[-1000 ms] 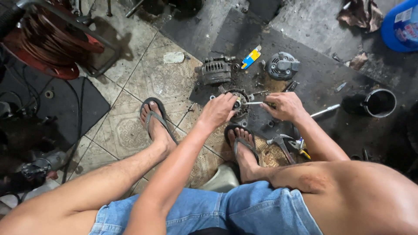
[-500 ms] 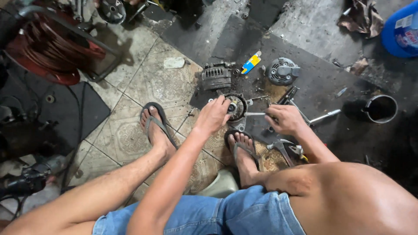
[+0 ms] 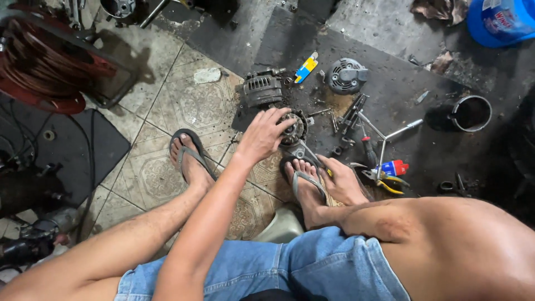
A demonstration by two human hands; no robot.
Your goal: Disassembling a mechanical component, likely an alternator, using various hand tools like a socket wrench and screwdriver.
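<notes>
Left hand (image 3: 262,135) resting spread-fingered on round rotor part (image 3: 293,127), lying flat on tiled floor (image 3: 167,106), axis facing up. Right hand (image 3: 344,181) lying open beside pliers (image 3: 384,181), gripping nothing.

We see the blue tub (image 3: 501,19) cut off by the top edge; the left hand (image 3: 262,136) covers part of the round metal part (image 3: 293,127); the right hand's (image 3: 344,183) fingertips are hidden behind the foot (image 3: 304,187).

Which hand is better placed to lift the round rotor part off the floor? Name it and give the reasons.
Left. The left hand already rests on the rotor part, fingers spread over it. The right hand is down on the floor beside the right foot, apart from the part.
</notes>
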